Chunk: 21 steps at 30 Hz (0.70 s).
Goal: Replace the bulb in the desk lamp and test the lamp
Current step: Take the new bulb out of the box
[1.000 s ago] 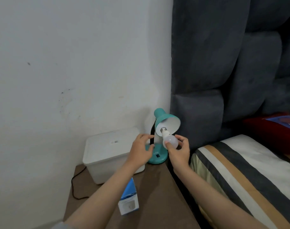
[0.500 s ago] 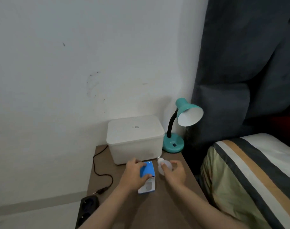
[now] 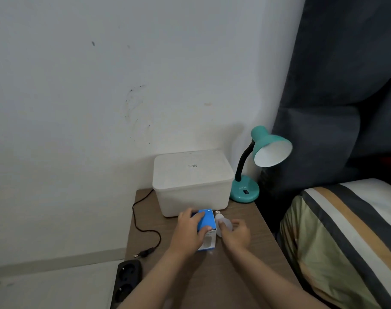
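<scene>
Left hand gripping blue box on nightstand, fingers curled over top. Right hand wrapped round white bulb, just right of box, screw base pointing twd white bin. Teal lamp behind, shade w/o bulb.

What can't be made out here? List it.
Head view only:
- Blue bulb box: label print blurred, and the left hand covers part of it.
- Bulb: largely hidden by the right hand.
- Lamp socket: too deep in the shade.
- Power strip: cut off by the bottom edge.
</scene>
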Each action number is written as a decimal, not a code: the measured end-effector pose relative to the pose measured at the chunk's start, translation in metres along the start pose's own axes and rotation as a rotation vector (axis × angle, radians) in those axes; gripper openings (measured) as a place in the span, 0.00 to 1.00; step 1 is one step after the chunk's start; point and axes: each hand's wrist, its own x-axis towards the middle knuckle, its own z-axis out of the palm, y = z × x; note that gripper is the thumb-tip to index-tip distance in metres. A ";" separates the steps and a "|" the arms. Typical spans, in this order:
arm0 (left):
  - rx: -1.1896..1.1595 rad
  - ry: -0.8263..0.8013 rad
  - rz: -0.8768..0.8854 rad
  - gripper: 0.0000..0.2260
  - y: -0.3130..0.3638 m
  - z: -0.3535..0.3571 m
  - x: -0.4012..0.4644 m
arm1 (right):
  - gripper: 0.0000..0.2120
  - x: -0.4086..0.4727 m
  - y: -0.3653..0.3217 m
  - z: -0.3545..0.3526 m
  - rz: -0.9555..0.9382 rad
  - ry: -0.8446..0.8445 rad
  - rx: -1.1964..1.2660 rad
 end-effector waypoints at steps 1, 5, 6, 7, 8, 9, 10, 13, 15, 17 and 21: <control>0.002 0.003 0.002 0.22 0.000 0.001 0.000 | 0.20 0.001 -0.001 0.001 0.003 0.002 -0.005; 0.005 -0.001 0.006 0.23 0.000 0.001 -0.001 | 0.23 0.001 -0.002 0.000 0.026 -0.023 -0.021; 0.003 -0.003 0.005 0.23 0.000 0.001 -0.001 | 0.24 -0.001 -0.004 -0.002 0.034 -0.030 -0.033; 0.000 -0.002 0.003 0.23 0.000 0.001 -0.002 | 0.24 -0.003 -0.004 -0.005 0.032 -0.028 -0.048; -0.009 0.003 0.001 0.23 0.000 0.001 -0.003 | 0.23 -0.006 -0.006 -0.009 0.012 -0.021 -0.067; -0.024 0.011 -0.001 0.23 0.000 0.001 -0.004 | 0.21 -0.009 -0.007 -0.013 -0.042 -0.002 -0.081; -0.043 0.023 -0.003 0.24 0.001 0.001 -0.006 | 0.19 -0.012 -0.009 -0.017 -0.119 0.017 -0.080; -0.114 0.075 -0.039 0.26 0.002 0.001 -0.014 | 0.12 -0.025 -0.015 -0.032 -0.360 -0.007 0.030; -0.145 0.133 -0.069 0.27 0.002 0.002 -0.019 | 0.11 -0.032 -0.019 -0.037 -0.438 -0.109 0.087; -0.183 0.203 -0.120 0.27 0.001 0.003 -0.027 | 0.13 -0.036 -0.021 -0.037 -0.444 -0.198 0.090; -0.306 0.252 -0.325 0.29 -0.001 0.009 -0.038 | 0.14 -0.040 -0.023 -0.031 -0.350 -0.308 0.066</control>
